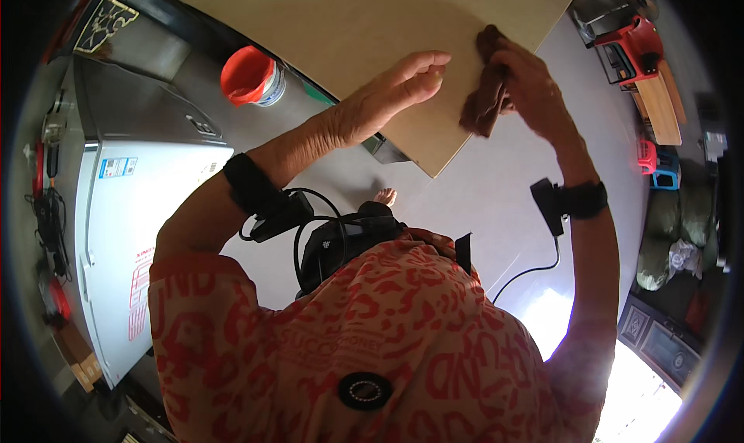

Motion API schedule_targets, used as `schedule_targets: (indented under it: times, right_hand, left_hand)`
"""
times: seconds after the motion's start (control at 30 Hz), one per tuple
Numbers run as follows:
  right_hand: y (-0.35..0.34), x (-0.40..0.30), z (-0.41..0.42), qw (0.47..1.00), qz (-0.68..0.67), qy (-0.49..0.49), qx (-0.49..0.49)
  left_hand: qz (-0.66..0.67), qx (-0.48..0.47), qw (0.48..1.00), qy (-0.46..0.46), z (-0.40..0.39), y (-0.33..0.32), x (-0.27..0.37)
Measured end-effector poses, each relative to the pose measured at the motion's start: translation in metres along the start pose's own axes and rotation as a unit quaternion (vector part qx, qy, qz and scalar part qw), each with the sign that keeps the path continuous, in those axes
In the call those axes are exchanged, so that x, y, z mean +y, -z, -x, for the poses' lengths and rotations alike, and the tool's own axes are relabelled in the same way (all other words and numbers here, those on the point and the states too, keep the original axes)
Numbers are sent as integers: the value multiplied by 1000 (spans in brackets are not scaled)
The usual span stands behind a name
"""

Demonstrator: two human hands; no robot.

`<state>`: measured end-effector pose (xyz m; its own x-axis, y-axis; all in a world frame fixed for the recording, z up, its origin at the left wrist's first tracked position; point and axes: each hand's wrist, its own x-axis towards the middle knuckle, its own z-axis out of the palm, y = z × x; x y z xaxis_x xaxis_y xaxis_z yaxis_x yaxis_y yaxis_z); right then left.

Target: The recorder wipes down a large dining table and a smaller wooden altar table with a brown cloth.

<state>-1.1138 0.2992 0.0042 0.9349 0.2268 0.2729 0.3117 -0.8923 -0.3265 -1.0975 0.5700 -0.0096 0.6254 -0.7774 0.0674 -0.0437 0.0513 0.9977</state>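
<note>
A dark brown cloth (pixel 487 97) is bunched in my right hand (pixel 533 88), over the right edge of the brown tabletop (pixel 360 18). One end of the cloth sticks out above the fingers, and the other hangs down near the table's edge. My left hand (pixel 401 85) is held over the table's near part, to the left of the cloth. Its fingers are loosely bent, with nothing seen in them. The palm is mostly hidden. Each forearm wears a black strap (pixel 584 200) with a small device and a cable.
A red bucket (pixel 247 77) stands on the floor left of the table. The table's near corner (pixel 433 175) points toward me. At left is a white refrigerator (pixel 151 228). Red chairs (pixel 636 50), small plastic stools (pixel 665 171) and full sacks (pixel 660 239) line the right side.
</note>
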Motion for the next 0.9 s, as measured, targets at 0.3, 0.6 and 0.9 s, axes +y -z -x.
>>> schedule_targets:
  times: [0.3,0.6,0.9]
  right_hand:
    - [-6,-15,7,989,4,150,12]
    - [-15,44,-24,960,-12,265,89]
    - [-14,133,-66,970,52,222,82]
  left_hand:
    - [-119,116,984,58,3,-25,10]
    - [-339,273,900,-33,-12,-52,-15]
    - [-583,284,761,20,-16,-81,-8]
